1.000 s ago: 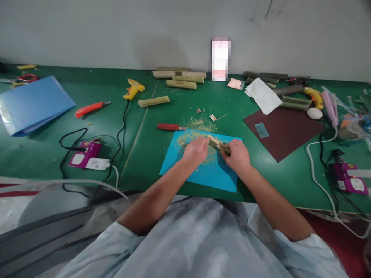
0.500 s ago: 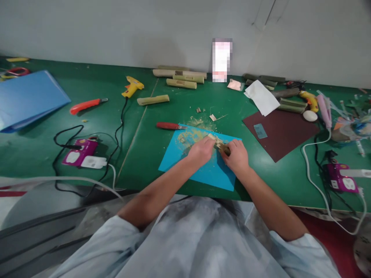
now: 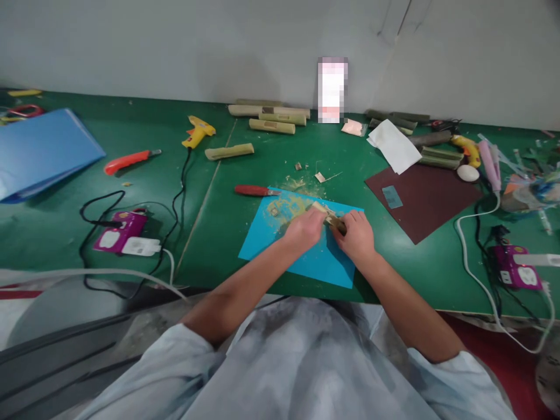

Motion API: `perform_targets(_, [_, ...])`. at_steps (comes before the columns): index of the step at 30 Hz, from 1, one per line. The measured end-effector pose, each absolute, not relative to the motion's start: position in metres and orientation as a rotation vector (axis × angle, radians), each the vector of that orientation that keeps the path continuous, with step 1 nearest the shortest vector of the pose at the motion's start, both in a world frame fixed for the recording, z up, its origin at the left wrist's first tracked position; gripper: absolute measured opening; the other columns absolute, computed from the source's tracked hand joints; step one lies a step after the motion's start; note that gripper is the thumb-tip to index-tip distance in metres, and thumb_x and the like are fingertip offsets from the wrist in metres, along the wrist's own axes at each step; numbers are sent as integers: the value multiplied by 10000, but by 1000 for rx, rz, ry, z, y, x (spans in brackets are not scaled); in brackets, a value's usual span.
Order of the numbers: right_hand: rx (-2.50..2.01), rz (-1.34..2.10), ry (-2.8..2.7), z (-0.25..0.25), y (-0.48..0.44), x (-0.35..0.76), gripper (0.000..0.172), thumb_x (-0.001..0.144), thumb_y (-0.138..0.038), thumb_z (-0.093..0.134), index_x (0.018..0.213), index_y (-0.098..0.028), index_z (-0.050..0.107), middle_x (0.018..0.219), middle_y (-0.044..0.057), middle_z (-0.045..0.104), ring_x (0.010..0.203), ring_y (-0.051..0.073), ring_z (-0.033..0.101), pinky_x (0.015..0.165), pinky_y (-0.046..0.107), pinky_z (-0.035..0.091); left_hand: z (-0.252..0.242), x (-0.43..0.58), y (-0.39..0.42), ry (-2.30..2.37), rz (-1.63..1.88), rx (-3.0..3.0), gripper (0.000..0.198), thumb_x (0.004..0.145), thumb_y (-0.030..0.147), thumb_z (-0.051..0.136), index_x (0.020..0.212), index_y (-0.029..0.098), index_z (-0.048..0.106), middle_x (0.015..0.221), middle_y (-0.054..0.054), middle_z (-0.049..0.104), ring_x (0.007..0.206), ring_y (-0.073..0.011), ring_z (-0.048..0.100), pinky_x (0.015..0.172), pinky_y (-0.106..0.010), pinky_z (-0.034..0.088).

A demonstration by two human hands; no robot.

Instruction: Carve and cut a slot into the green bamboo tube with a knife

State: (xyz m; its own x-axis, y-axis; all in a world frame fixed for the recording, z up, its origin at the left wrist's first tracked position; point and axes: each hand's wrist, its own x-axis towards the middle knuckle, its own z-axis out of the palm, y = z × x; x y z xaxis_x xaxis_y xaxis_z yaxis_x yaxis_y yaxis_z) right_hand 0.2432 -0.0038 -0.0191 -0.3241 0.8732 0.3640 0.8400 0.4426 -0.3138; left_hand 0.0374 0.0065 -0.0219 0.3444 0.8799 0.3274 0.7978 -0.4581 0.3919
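- Left hand (image 3: 305,227): fingers pinching the pale left end of a short tan-and-brown bamboo piece (image 3: 337,224).
- Right hand (image 3: 357,233): fingers curled tight around its darker right end.
- The bamboo piece sits between both hands, over a bright blue rectangular sheet (image 3: 328,269) strewn with yellowish dust (image 3: 286,209); whether it touches the sheet, I cannot tell.
- A red-handled metal tool (image 3: 252,190) lies at the sheet's far left corner.

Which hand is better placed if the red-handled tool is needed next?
Probably the left: the left hand is nearer the red-handled tool. The right hand is farther away. Both grip the bamboo piece.
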Motion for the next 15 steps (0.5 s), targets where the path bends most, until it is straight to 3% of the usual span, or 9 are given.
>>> perform_targets(15, [-1449,105,-2212,-18,-6,242,165,933,-346,588,839,-211,601,865,110,614,854,273,505,727,391,398,-18,41,8,1612,622,2418,252,1069,241,373,996,208,612,920,-78,643,880,-210,630,818,-337,532])
